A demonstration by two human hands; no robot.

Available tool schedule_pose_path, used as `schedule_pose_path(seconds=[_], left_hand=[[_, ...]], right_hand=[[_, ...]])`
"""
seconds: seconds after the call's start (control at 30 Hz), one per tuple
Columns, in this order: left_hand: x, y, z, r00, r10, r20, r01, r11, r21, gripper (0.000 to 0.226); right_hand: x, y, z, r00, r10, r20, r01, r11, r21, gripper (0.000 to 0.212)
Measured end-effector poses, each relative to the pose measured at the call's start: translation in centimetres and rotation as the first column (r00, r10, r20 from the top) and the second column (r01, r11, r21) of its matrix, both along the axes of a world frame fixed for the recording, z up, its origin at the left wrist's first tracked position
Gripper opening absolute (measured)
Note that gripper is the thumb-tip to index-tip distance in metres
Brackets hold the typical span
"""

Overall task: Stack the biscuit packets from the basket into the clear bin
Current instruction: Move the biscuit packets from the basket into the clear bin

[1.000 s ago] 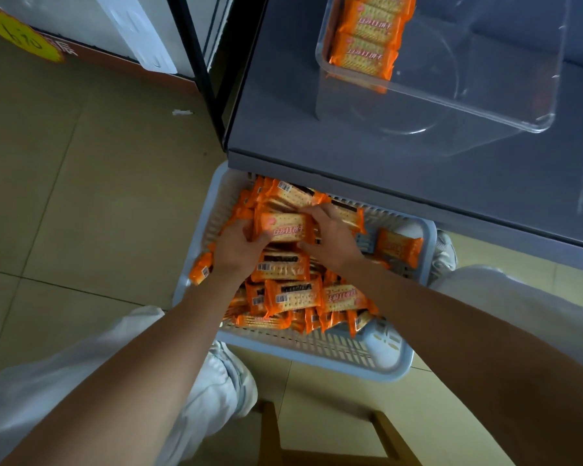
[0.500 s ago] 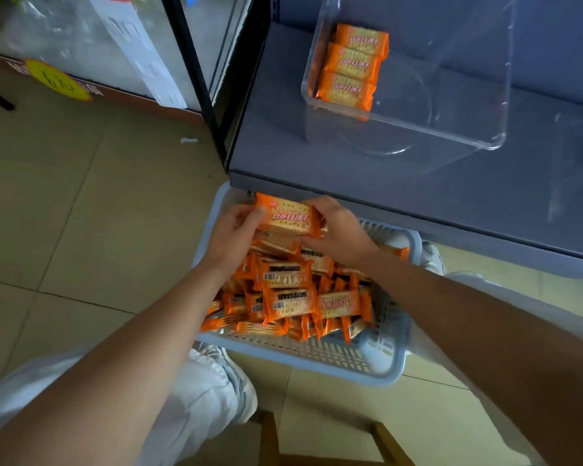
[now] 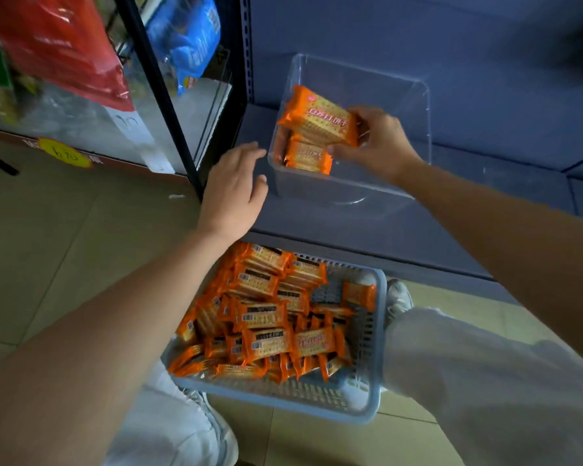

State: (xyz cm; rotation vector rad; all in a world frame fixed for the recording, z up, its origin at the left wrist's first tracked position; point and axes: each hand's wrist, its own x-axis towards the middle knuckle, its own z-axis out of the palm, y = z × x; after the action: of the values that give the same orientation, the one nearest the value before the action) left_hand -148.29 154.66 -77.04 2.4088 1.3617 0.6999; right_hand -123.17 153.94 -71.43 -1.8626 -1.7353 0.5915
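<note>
Right hand holds biscuit packets over the clear bin; left hand open beside it.

Nearest, pale trouser legs (image 3: 485, 381) flank a grey-blue slotted basket (image 3: 367, 410) on the tiled floor. It is heaped with orange biscuit packets (image 3: 266, 341), and a shoe (image 3: 398, 297) is just beside its right wall. Above it, the left hand (image 3: 233, 190) has straight, relaxed fingers, holds nothing and hovers just beside the left wall of the clear bin (image 3: 426, 105); whether they touch cannot be told. The right hand (image 3: 381, 142) curls its fingers round the right end of a held packet (image 3: 320, 117), tilted inside the bin's left part above the packets lying there (image 3: 308, 159). The bin stands on a blue-grey shelf (image 3: 317, 223). Further left are a black post (image 3: 162, 95), a yellow price tag (image 3: 63, 156), a red bag (image 3: 58, 38) and a blue bag (image 3: 189, 38).
</note>
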Motion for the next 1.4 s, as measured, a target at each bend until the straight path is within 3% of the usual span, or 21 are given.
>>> schedule_pose_path(seconds=[0.13,0.23,0.53,0.7,0.83,1.0,1.27,1.4], left_hand=[[2.0,2.6,-1.5,0.989,-0.109,-0.103,0.108,0.994,-0.020,0.052],[2.8,4.4,-3.2,0.973,-0.172,-0.155,0.169,0.985,-0.034,0.060],[3.6,5.8,-7.2,0.954,-0.243,-0.175,0.243,0.970,-0.021,0.060],[3.8,5.7,-7.6,0.963,-0.236,-0.130,0.240,0.971,0.013,0.058],[3.8,5.7,-7.7,0.965,-0.232,-0.122,0.237,0.971,0.028,0.058],[3.8,5.7,-7.8,0.967,-0.231,-0.111,0.236,0.971,0.040,0.057],[3.7,5.8,-7.9,0.962,-0.227,-0.151,0.236,0.971,0.045,0.057],[3.7,5.6,-7.4,0.957,-0.222,-0.185,0.230,0.973,0.023,0.057]], right_hand=[[3.0,3.7,-2.0,0.995,-0.012,0.097,0.024,0.992,-0.125,0.058],[3.9,5.4,-4.8,0.981,0.068,0.181,-0.022,0.970,-0.242,0.068],[3.0,7.3,-11.6,0.931,0.282,0.231,-0.163,0.889,-0.429,0.068],[2.3,7.4,-12.4,0.942,0.285,0.179,-0.166,0.856,-0.489,0.065],[2.9,7.4,-12.2,0.975,0.218,0.045,-0.155,0.813,-0.561,0.059],[3.3,7.5,-12.8,0.991,0.120,0.051,-0.075,0.849,-0.523,0.046],[3.1,7.9,-13.0,0.992,0.111,0.063,-0.064,0.864,-0.500,0.034],[3.5,7.4,-11.6,0.995,0.048,0.090,-0.011,0.930,-0.366,0.021]])
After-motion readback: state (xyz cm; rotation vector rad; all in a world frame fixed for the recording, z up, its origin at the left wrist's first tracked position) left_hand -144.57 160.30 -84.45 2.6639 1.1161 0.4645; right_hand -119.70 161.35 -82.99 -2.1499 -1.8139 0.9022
